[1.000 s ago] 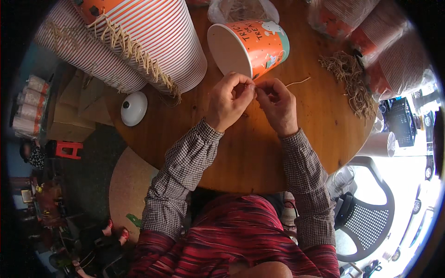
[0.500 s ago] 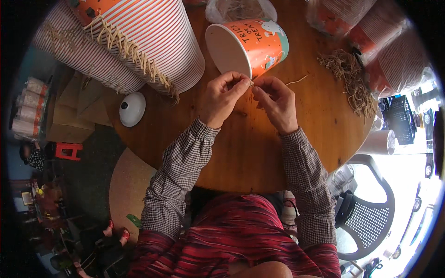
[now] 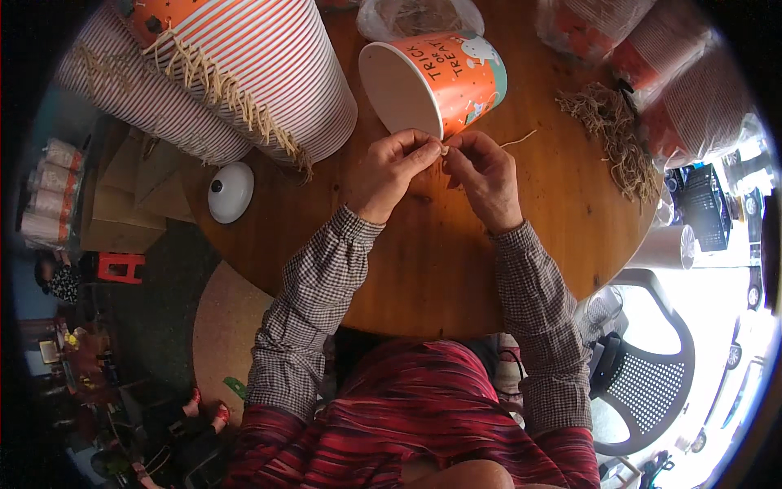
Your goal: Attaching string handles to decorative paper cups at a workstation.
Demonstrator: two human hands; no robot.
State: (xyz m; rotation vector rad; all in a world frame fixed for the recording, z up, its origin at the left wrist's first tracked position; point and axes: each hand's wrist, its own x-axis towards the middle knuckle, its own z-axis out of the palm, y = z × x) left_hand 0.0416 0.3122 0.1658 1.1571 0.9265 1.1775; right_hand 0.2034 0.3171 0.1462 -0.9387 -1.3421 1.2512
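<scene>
Right now both hands pinch a thin tan string (image 3: pixel 513 140) just beside the rim of the tipped orange bucket (image 3: pixel 440 80) on the round surface (image 3: pixel 423 269): left hand (image 3: pixel 389 173) and right hand (image 3: pixel 487 169) fingers closed tight. A slack pinch could let the string slip loose, and a tug might roll the bucket.

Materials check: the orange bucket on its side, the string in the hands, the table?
Orange bucket: looks like coated paperboard, matte cream inside, printed outside, thin rolled rim. String: seemingly raffia or twisted paper twine, tan and fibrous like the loose pile; pinched by left hand and right hand. Table: wood, visible grain and knots, semi-gloss varnish.
</scene>
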